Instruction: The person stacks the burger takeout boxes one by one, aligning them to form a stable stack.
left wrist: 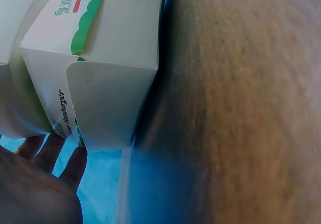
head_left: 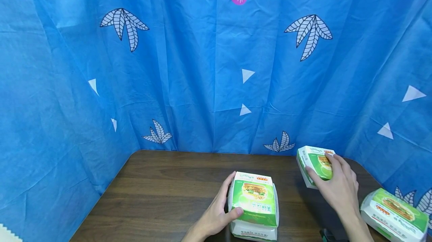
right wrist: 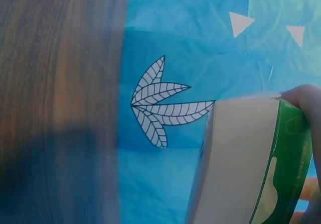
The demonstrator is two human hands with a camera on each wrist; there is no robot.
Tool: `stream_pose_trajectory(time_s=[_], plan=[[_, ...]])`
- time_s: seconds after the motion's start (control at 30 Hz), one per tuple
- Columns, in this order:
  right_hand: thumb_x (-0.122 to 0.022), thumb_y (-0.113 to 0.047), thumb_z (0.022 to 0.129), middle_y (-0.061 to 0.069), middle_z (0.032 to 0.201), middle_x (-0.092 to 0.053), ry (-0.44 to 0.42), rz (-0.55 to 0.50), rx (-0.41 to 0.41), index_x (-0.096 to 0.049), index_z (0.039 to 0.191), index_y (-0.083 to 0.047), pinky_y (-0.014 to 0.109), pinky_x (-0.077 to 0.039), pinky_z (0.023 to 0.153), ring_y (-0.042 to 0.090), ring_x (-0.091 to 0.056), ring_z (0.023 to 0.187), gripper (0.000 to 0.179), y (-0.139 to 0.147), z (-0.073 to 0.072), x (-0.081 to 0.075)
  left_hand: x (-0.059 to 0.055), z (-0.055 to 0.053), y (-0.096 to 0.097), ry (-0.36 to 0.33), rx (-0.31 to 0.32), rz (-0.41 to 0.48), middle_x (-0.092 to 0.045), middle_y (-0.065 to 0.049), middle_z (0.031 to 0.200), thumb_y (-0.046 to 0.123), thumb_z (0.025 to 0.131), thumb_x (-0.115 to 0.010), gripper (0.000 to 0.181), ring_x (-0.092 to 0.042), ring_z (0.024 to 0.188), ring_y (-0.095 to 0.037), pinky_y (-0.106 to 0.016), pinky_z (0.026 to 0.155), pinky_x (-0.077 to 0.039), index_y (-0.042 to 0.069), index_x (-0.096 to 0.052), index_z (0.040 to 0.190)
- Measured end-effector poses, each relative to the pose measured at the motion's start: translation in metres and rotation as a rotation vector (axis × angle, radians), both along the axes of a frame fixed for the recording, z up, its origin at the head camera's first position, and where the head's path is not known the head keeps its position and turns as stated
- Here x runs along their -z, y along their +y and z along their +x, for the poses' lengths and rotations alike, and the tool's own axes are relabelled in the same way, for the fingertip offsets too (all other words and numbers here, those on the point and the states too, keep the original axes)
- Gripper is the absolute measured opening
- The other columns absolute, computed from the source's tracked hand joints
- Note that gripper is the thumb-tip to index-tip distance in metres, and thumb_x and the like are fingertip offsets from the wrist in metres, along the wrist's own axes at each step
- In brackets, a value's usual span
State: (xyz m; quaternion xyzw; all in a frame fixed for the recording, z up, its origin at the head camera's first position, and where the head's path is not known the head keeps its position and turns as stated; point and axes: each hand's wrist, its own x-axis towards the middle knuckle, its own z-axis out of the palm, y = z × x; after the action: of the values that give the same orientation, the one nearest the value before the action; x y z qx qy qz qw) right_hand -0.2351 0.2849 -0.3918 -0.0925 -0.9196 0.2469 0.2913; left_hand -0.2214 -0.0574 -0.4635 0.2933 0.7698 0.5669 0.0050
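Two white and green hamburger boxes stand stacked at the front middle of the table. The upper hamburger box (head_left: 254, 197) sits on the lower one (head_left: 254, 230). My left hand (head_left: 216, 214) grips the stack from the left, thumb over the front edge of the upper box. In the left wrist view, its fingertips (left wrist: 75, 163) reach both boxes' far sides. At the back right, my right hand (head_left: 341, 185) holds another hamburger box (head_left: 314, 163) between thumb and fingers. The right wrist view shows that box (right wrist: 241, 158) raised above the table.
Another hamburger box (head_left: 395, 214) rests at the right edge of the brown wooden table (head_left: 152, 197). A blue patterned curtain (head_left: 189, 65) hangs behind the table and along both sides. A small dark object (head_left: 326, 235) shows beside my right forearm.
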Motion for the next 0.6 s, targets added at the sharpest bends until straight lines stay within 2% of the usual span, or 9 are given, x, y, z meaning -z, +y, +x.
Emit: stream_pose_trajectory(time_s=[0.2,0.47,0.6], plan=[[-0.068,-0.051,0.083,0.027,0.148,-0.030,0.058,0.007,-0.059,-0.038,0.145,-0.003,0.065,-0.025,0.090,0.052,-0.030,0.120,0.084,-0.005,0.001,-0.004,0.001,-0.001,0.000,0.002,0.005,0.000,-0.020,0.010,0.157,0.039,0.088,-0.061,0.085,-0.026,0.141,-0.017,-0.048,0.114,-0.026,0.039,-0.007,0.153],[-0.067,-0.047,0.086,0.024,0.152,-0.026,0.060,-0.053,-0.140,-0.034,0.149,-0.008,0.063,-0.028,0.087,0.050,-0.028,0.127,0.081,-0.011,0.005,-0.013,-0.001,0.000,0.000,-0.008,-0.002,0.000,-0.020,0.011,0.156,0.038,0.087,-0.061,0.084,-0.026,0.141,-0.016,-0.049,0.113,-0.026,0.040,-0.007,0.153],[-0.069,-0.044,0.086,0.023,0.151,-0.027,0.083,-0.060,-0.175,-0.035,0.149,-0.010,0.060,-0.029,0.085,0.048,-0.030,0.126,0.079,-0.014,0.009,-0.017,-0.001,0.001,0.000,-0.030,-0.017,-0.011,-0.019,0.013,0.157,0.040,0.087,-0.061,0.084,-0.025,0.141,-0.015,-0.053,0.113,-0.024,0.042,-0.007,0.152]])
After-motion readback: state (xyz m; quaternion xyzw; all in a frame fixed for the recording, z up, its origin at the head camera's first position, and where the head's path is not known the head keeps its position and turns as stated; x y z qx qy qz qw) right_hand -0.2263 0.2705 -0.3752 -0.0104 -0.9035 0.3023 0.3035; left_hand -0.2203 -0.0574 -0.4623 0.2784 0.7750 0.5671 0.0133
